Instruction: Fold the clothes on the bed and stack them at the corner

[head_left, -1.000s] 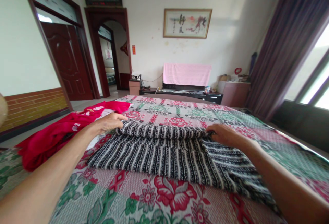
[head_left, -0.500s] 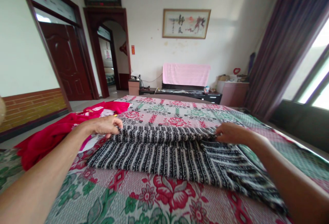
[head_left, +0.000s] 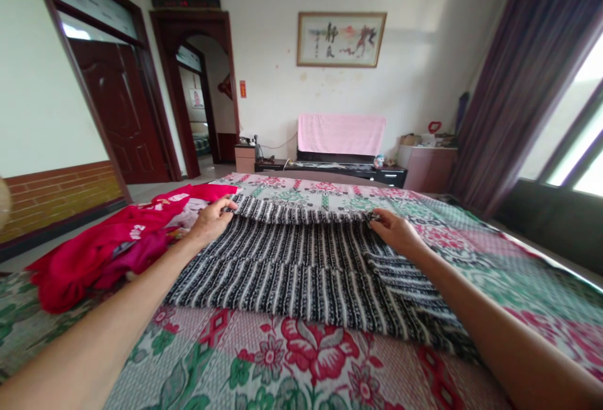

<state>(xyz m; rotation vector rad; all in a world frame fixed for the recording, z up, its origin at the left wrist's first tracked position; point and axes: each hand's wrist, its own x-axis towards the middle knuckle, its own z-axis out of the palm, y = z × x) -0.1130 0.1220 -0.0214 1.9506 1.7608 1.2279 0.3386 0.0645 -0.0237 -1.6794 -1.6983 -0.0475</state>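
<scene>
A black-and-white striped knit sweater point(head_left: 282, 265) lies spread on a bed with a floral cover point(head_left: 320, 353). My left hand point(head_left: 214, 218) pinches the far left corner of the sweater. At its far right corner my right hand point(head_left: 396, 229) is closed on the knit. Between the two hands the far edge is lifted a little and curls over. A sleeve-like part, its stripes running sideways, lies at the right, partly hidden by my right forearm.
Heaped red clothes point(head_left: 108, 240) lie left of the sweater. Past the bed stand a low black cabinet point(head_left: 391, 179) and a screen under a pink cloth point(head_left: 342, 134). A dark curtain point(head_left: 499, 83) hangs at the right; doorways are at the left.
Both hands have moved away from me, drawing the sweater's far edge with them, and the right hand has come inward. The roll at that edge has opened out flatter.
</scene>
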